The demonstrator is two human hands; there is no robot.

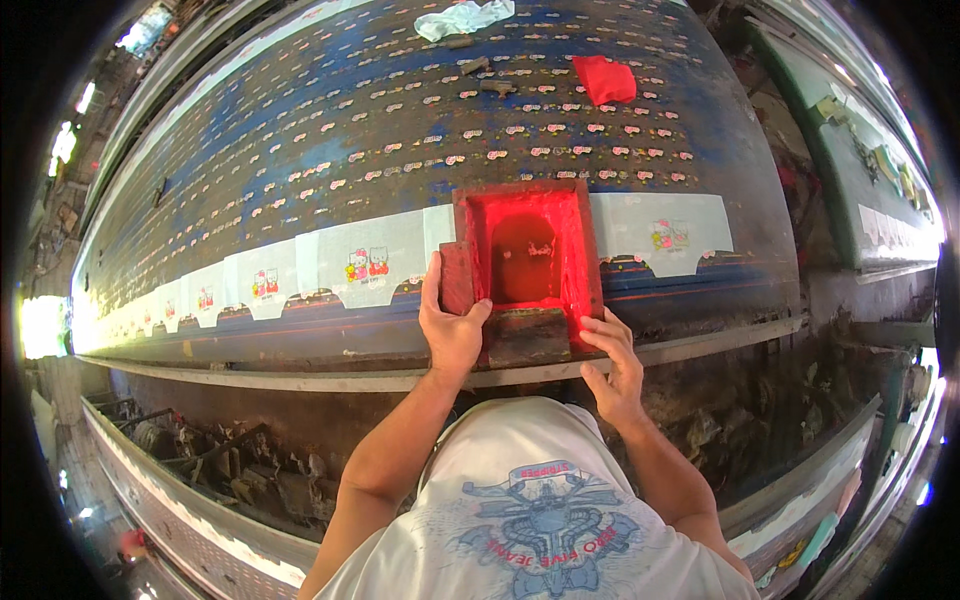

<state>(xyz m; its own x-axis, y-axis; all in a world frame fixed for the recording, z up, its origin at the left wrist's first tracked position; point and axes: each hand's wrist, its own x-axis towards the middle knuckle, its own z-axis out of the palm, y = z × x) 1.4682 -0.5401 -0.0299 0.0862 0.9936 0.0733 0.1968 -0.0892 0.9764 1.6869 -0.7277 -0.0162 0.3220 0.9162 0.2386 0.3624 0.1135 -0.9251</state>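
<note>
One shirt: my pale printed top (530, 430) faces the table's edge rail (700, 347) squarely, a stance that likely gives both arms an even reach.

Right hand: mine (615, 372) has its fingers loosely bent and parted, tips resting at the lower right corner of the red-smeared frame (595, 250), thumb free below; the light contact looks meant to steady it.

Left hand: mine (455, 335) grips the lower end of a wooden block (456, 280), fingers outside, thumb toward the frame, presumably holding that side in line.

Frame: it lies flat near the rail, directly before me, within easy reach of both hands. Whether fabric lies beneath its dark red window (523, 258), I cannot tell.

Fabric row: white pieces (625, 215) with cartoon motifs line up on both sides of the frame, apparently laid along the edge for even spacing.

Table: beyond them, repeated small prints (540, 152) mark the stained top (745, 160).

Far side: a red cloth (606, 80) and a white cloth (465, 18) lie well apart from the frame, seemingly set aside.
</note>
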